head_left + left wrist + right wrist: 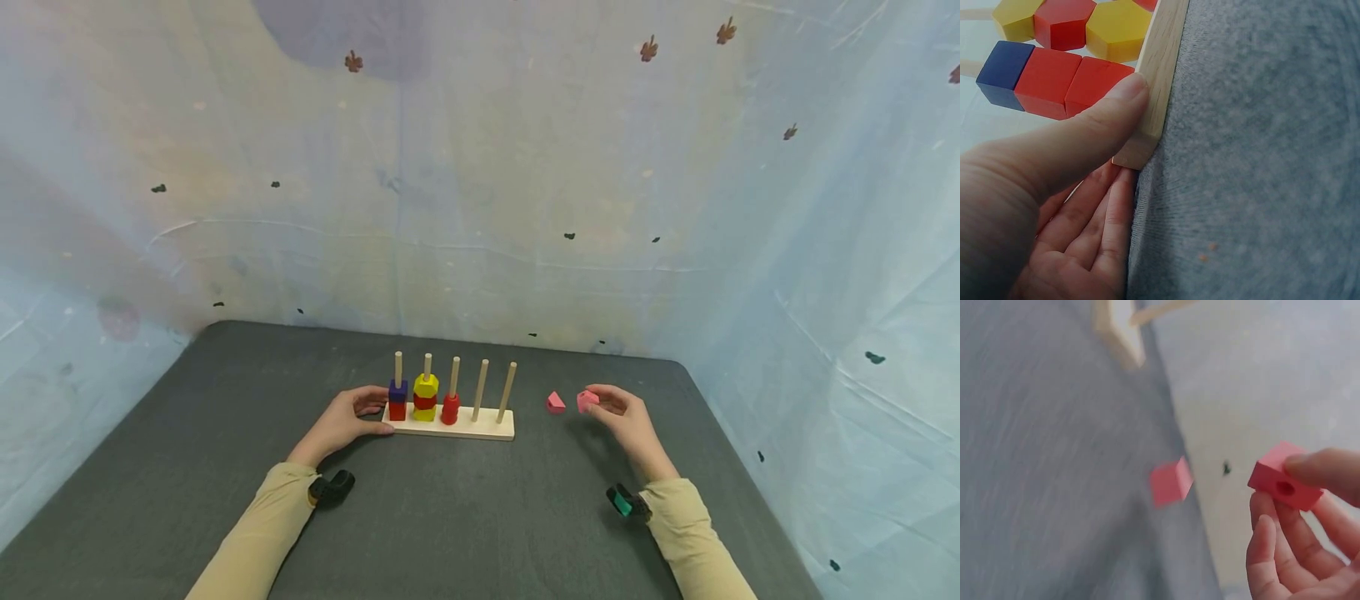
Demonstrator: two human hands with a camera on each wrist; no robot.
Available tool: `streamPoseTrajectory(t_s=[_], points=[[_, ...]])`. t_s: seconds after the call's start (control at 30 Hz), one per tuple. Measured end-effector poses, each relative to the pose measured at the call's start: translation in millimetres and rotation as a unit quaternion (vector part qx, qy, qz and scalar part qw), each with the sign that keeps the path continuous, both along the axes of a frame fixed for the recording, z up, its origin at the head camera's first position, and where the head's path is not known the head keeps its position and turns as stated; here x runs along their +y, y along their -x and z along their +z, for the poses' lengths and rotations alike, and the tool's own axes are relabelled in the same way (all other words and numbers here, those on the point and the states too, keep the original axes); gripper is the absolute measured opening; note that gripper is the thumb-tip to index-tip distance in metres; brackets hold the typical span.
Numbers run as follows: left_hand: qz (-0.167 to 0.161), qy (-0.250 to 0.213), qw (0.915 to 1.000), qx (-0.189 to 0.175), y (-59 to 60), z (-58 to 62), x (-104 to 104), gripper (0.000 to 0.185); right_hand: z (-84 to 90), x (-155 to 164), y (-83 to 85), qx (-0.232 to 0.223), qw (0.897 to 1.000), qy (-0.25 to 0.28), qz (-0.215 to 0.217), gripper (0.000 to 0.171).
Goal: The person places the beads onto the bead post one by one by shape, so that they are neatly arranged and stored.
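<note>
A wooden base (480,428) with five upright pegs stands mid-table. Its first peg carries a blue block (398,390) over red blocks (1066,81), the second yellow and red hexagon pieces (425,397), the third a red piece (450,408); the last two pegs are bare. My left hand (347,421) holds the base's left end, thumb (1094,128) pressed on its edge (1157,69). My right hand (618,412) is raised just above the table and pinches a pink block (587,401) with a hole (1285,485). A second pink block (556,402) lies on the table beside it.
The table has a dark grey felt top (465,517). A pale blue cloth backdrop (480,208) closes it in behind and on both sides. The table's right edge (731,442) runs close to my right hand.
</note>
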State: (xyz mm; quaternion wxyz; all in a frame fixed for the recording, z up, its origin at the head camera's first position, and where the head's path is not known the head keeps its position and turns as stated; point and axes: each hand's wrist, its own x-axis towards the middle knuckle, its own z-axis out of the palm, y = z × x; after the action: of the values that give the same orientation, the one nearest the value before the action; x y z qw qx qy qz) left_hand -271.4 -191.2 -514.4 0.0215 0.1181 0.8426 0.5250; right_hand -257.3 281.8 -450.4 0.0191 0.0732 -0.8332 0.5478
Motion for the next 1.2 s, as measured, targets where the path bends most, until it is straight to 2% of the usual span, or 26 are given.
streamPoseTrajectory(t_s=[0.13, 0.37, 0.53, 0.67, 0.8, 0.9, 1.2], points=[[0.000, 0.000, 1.0000, -0.003, -0.5, 0.6, 0.1, 0.067, 13.9, -11.4, -1.7, -0.019, 0.998, 0.054, -0.010, 0.048], [0.006, 0.006, 1.0000, -0.003, -1.0, 2.3, 0.3, 0.067, 35.4, -38.9, 3.9, 0.010, 0.990, 0.141, 0.006, 0.044], [-0.002, 0.012, 0.9998, 0.013, -1.0, 1.6, 1.5, 0.068, 49.9, -65.9, 6.7, 0.035, 0.981, 0.188, 0.029, 0.042], [-0.005, 0.016, 0.9996, 0.022, -0.8, 1.7, 1.8, 0.069, 61.7, -86.3, 5.8, 0.057, 0.977, 0.198, 0.055, 0.041], [0.000, 0.007, 1.0000, 0.005, 0.2, 1.8, 1.8, 0.070, 71.7, -102.1, 4.6, 0.073, 0.974, 0.198, 0.085, 0.041], [-0.001, 0.010, 0.9999, 0.006, 0.3, 1.6, 1.6, 0.070, 76.4, -111.7, 4.0, 0.079, 0.972, 0.194, 0.107, 0.041], [-0.001, 0.002, 1.0000, -0.003, -2.0, 3.7, 1.0, 0.069, 71.8, -134.8, 8.5, 0.091, 0.964, 0.191, 0.164, 0.036]])
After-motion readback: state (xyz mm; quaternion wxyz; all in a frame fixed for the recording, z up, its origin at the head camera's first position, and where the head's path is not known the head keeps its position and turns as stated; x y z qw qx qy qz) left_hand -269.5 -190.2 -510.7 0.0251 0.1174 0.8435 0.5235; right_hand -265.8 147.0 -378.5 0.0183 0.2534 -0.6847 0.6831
